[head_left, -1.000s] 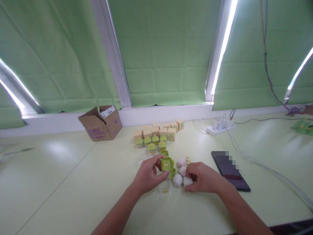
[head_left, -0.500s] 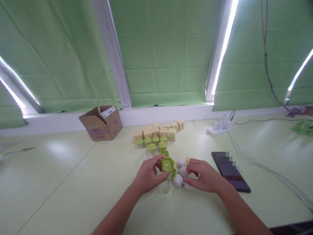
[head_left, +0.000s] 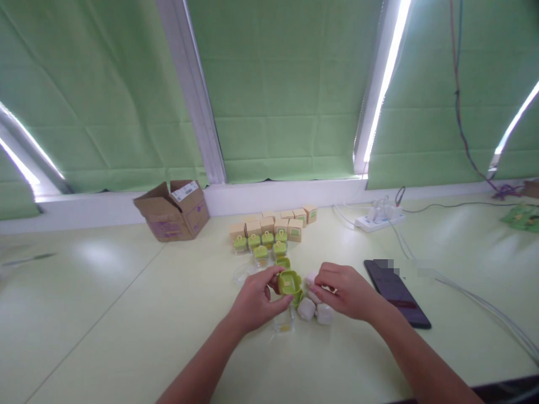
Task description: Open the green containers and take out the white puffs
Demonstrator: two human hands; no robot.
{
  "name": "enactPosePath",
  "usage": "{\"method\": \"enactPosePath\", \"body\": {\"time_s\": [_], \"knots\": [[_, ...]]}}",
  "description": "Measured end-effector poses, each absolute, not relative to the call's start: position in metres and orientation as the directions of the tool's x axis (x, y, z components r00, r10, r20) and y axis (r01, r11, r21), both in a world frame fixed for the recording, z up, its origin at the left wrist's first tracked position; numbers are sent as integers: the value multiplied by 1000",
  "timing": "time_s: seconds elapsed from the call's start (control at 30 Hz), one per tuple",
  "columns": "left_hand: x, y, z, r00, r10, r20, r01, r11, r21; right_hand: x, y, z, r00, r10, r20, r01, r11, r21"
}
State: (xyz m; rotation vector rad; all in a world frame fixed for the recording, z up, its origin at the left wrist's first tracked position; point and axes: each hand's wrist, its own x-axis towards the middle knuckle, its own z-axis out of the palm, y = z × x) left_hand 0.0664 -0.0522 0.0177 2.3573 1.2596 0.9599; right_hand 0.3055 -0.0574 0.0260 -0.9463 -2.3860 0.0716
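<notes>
My left hand [head_left: 263, 294] is closed on the edge of a small green lid [head_left: 289, 282], its hollow side facing up. Another green lid [head_left: 297, 298] lies partly behind it, and a third lid [head_left: 283, 262] sits just beyond. Below them is a clear square container [head_left: 284, 321]. My right hand [head_left: 340, 287] is pinched above several rounded white pieces [head_left: 306, 309]; its fingertips hide whatever is between them. Farther back stand several clear containers with green lids [head_left: 261, 252], each topped by a yellow loop.
Small tan boxes [head_left: 268, 225] stand in rows behind the containers. An open cardboard carton [head_left: 173, 212] is at the back left. To the right lie a black tablet [head_left: 398, 294], a white power strip [head_left: 379, 219] with cables, and a green packet [head_left: 522, 220].
My right hand has moved slightly up and left, uncovering the lower right white piece. The yellow piece beside its fingers is now out of sight. My left hand keeps the green lid in place.
</notes>
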Motion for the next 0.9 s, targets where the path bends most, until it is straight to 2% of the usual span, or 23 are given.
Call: {"method": "enactPosePath", "body": {"time_s": [0.37, 0.6, 0.9], "knots": [[66, -53, 20, 412, 808, 420, 623, -587, 518, 276, -38, 33, -628, 573, 526, 489, 817, -306], [69, -53, 17, 446, 777, 444, 637, -624, 452, 265, -36, 17, -590, 645, 485, 585, 756, -293], [69, -51, 15, 467, 776, 424, 665, -624, 410, 263, -33, 13, -596, 659, 460, 612, 743, -271]]}}
